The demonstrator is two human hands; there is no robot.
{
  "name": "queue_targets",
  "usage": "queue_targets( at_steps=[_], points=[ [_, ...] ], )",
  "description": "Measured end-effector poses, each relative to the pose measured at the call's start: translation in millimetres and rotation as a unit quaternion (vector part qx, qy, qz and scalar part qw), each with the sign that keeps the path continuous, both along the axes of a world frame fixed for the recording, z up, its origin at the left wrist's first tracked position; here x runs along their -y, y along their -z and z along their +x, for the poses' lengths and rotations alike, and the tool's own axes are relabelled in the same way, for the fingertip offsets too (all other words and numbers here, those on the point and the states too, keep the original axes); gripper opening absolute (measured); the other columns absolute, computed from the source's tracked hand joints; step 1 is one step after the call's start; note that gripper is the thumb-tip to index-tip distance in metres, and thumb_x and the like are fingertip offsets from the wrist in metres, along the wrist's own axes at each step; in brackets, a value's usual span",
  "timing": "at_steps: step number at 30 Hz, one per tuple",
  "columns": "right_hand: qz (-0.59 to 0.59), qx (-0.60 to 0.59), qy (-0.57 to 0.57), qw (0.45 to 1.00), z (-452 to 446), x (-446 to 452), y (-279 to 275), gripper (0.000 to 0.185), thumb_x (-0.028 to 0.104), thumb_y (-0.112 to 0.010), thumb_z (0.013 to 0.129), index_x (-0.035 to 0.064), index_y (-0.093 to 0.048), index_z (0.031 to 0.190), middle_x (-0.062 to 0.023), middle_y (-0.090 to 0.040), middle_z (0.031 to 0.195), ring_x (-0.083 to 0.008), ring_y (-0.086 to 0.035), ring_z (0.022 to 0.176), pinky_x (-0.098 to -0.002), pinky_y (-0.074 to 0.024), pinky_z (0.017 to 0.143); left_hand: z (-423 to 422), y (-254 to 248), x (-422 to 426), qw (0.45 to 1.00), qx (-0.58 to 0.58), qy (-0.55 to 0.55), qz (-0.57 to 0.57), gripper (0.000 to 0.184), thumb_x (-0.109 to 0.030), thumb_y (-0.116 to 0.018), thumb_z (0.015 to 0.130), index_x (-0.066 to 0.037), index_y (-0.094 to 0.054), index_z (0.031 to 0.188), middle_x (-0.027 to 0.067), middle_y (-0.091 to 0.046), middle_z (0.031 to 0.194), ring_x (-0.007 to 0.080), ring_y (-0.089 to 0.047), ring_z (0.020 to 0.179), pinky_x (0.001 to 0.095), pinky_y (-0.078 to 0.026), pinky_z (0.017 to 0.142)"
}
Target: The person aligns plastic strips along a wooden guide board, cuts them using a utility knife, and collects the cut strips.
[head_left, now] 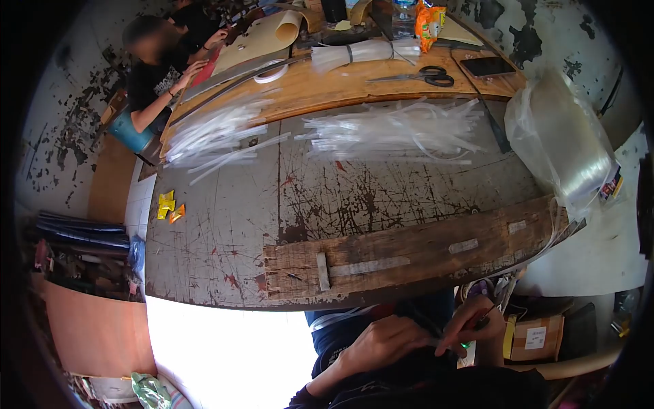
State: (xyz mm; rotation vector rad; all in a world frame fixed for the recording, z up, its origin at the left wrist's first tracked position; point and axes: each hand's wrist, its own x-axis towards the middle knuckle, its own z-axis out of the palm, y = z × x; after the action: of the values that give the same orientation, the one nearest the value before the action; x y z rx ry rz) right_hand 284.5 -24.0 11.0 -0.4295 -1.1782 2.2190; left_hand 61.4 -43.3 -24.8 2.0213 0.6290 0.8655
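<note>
Below the table's near edge, over my lap, my left hand (392, 339) is closed, its fingertips pointing at the other hand. What it grips is too small and dim to name. Close beside it on the right, my right hand (475, 322) is curled in a pinch, with a small dark object and a spot of green showing at its fingers. I cannot make out that object's kind. A few pale clear strips (335, 318) lie across my lap. Just above the hands, a worn wooden board (436, 262) lies along the table edge with a small block (323, 271) on it.
Clear plastic strips lie in loose piles (402, 129) (214, 133) on the scratched table (225, 225). Farther back are a tied strip bundle (364, 54), scissors (436, 76), a phone (487, 66) and a tape roll (271, 71). A bagged clear roll (565, 143) stands right. Another person (153, 78) sits left.
</note>
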Motion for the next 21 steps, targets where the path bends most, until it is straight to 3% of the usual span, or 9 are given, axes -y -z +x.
queue_targets(
  at_steps=[2,6,8,11,12,14,17,20,21],
  points=[
    [0.083,-0.035,0.013,0.996,0.1,-0.2,6.6,0.020,-0.014,-0.053,0.073,-0.0078,-0.061,0.090,-0.0217,-0.062,0.089,-0.0166,-0.060,0.056,-0.0226,-0.0478,0.050,3.8,1.8,-0.8,1.000,0.005,-0.011,0.006,0.014,-0.013,-0.060,0.075,-0.006,-0.058,0.088,0.0067,-0.057,0.082,0.0239,-0.057,0.071,0.0327,-0.047,0.063],
    [0.070,0.044,0.073,0.994,3.0,5.1,0.7,0.018,-0.012,-0.057,0.071,-0.0058,-0.062,0.087,-0.0206,-0.063,0.086,-0.0189,-0.062,0.060,-0.0231,-0.0491,0.052,14.9,14.2,1.4,0.999,0.017,0.001,0.037,0.013,-0.010,-0.058,0.074,-0.005,-0.058,0.085,0.0075,-0.056,0.079,0.0241,-0.057,0.069,0.0328,-0.047,0.061],
    [0.157,0.014,0.169,0.973,2.3,4.6,6.4,0.012,-0.005,-0.063,0.070,-0.0048,-0.063,0.083,-0.0189,-0.063,0.077,-0.0167,-0.059,0.054,-0.0219,-0.0465,0.048,19.3,13.0,2.0,1.000,0.011,0.017,0.022,0.014,-0.010,-0.057,0.074,-0.005,-0.058,0.087,0.0077,-0.056,0.080,0.0242,-0.057,0.070,0.0327,-0.047,0.062],
    [0.194,0.019,0.219,0.956,-1.3,3.8,9.4,0.013,0.002,-0.067,0.068,-0.0045,-0.062,0.079,-0.0161,-0.061,0.069,-0.0127,-0.054,0.047,-0.0202,-0.0418,0.043,23.2,11.5,2.9,0.999,-0.003,0.042,0.001,0.015,-0.011,-0.057,0.074,-0.005,-0.058,0.088,0.0079,-0.057,0.084,0.0240,-0.058,0.073,0.0326,-0.048,0.064],
    [0.193,0.019,0.219,0.956,-3.6,5.5,3.4,0.013,0.002,-0.067,0.068,-0.0045,-0.062,0.079,-0.0161,-0.061,0.069,-0.0127,-0.054,0.047,-0.0202,-0.0418,0.043,24.0,10.9,3.7,0.999,-0.010,0.048,-0.004,0.016,-0.013,-0.058,0.075,-0.006,-0.058,0.089,0.0078,-0.057,0.086,0.0237,-0.059,0.075,0.0325,-0.049,0.066],
    [-0.008,0.021,0.236,0.972,-7.1,11.4,-19.2,0.009,0.001,-0.065,0.068,-0.0037,-0.061,0.074,-0.0148,-0.060,0.066,-0.0094,-0.049,0.043,-0.0191,-0.0374,0.041,26.8,-2.8,3.0,0.999,-0.022,0.023,-0.025,0.019,-0.016,-0.059,0.075,-0.006,-0.059,0.092,0.0075,-0.057,0.087,0.0234,-0.059,0.077,0.0323,-0.049,0.068],
    [0.013,0.035,0.258,0.965,-1.6,7.0,-35.8,0.005,-0.002,-0.061,0.069,-0.0023,-0.061,0.073,-0.0135,-0.060,0.065,-0.0089,-0.050,0.044,-0.0190,-0.0374,0.041,20.1,-16.6,-1.0,0.999,-0.040,-0.033,-0.010,0.026,-0.021,-0.062,0.075,-0.007,-0.059,0.097,0.0063,-0.057,0.090,0.0228,-0.059,0.079,0.0318,-0.050,0.069],
    [0.140,0.301,0.233,0.914,-12.0,-17.1,-84.6,0.005,0.003,-0.061,0.073,-0.0023,-0.061,0.075,-0.0085,-0.060,0.064,-0.0085,-0.054,0.050,-0.0189,-0.0397,0.046,0.0,-28.4,-4.4,0.998,0.005,-0.058,0.039,0.033,-0.022,-0.064,0.073,-0.004,-0.059,0.100,0.0074,-0.058,0.087,0.0231,-0.060,0.074,0.0313,-0.050,0.062],
    [0.137,0.298,0.229,0.916,-19.3,-27.9,-91.5,0.005,0.003,-0.061,0.073,-0.0023,-0.061,0.075,-0.0085,-0.060,0.064,-0.0085,-0.054,0.050,-0.0189,-0.0397,0.046,-6.4,-33.6,-4.3,0.991,0.131,-0.010,0.025,0.030,-0.021,-0.063,0.075,-0.002,-0.059,0.098,0.0089,-0.057,0.084,0.0227,-0.059,0.071,0.0309,-0.049,0.059]
  ],
)
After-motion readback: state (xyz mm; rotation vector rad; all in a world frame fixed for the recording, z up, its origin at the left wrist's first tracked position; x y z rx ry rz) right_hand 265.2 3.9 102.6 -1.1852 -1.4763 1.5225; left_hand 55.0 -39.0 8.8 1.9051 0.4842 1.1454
